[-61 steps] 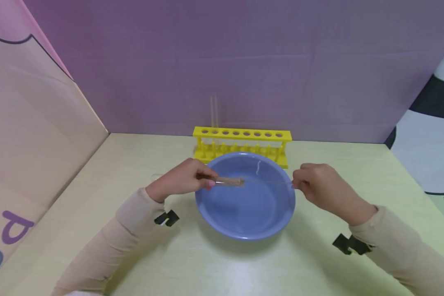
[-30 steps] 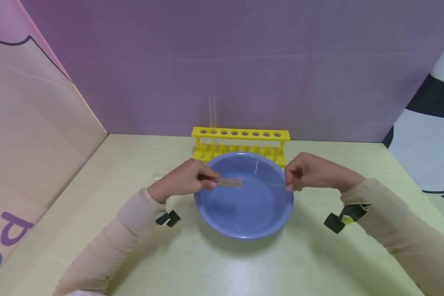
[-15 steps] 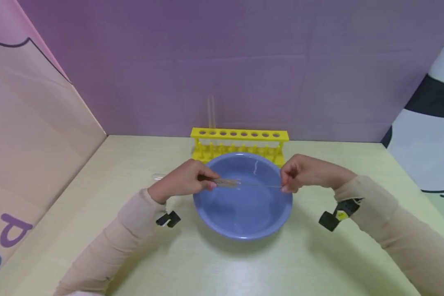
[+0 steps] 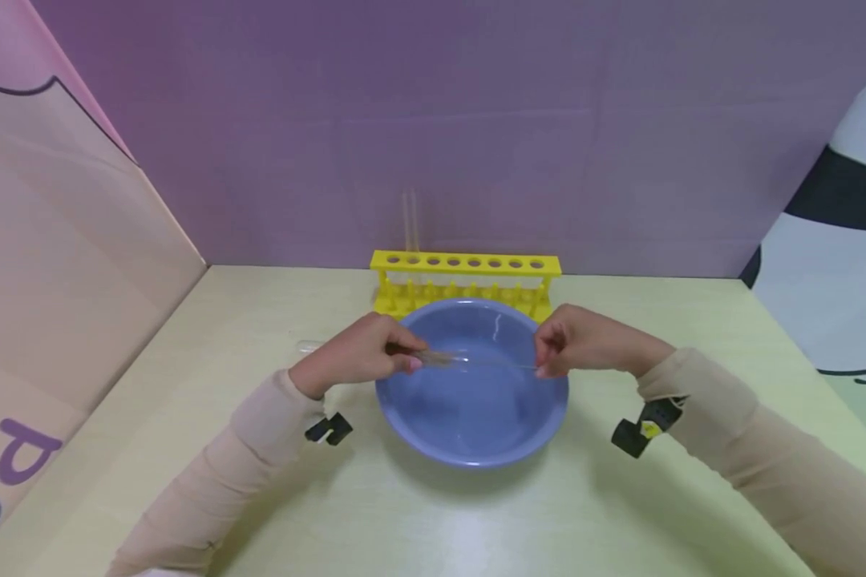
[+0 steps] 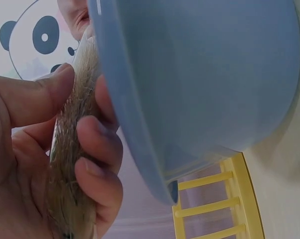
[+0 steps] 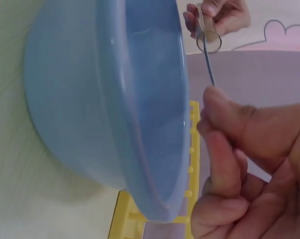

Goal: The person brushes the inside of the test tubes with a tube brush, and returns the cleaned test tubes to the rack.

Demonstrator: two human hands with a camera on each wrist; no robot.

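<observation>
My left hand (image 4: 364, 351) grips a clear glass test tube (image 4: 307, 347), held level over the blue basin with its rounded end sticking out behind the hand, to the left. Inside the tube, the brown bristles of a test tube brush (image 5: 73, 174) fill the stretch under my left fingers. From the tube's open mouth the brush's thin wire handle (image 6: 209, 64) runs out to the right. My right hand (image 4: 584, 340) pinches that wire between thumb and forefinger, above the basin's right rim. The basin (image 4: 469, 462) stands on the table below both hands.
Behind the basin stands a yellow test tube rack (image 4: 465, 262) with one row of holes. Another clear test tube (image 4: 410, 220) is upright toward its left end. A purple backdrop (image 4: 476, 144) closes off the table's far edge.
My right hand has moved left toward my left hand, sliding the brush deeper into the test tube; its bristles now end inside the mouth. The left hand keeps its hold.
</observation>
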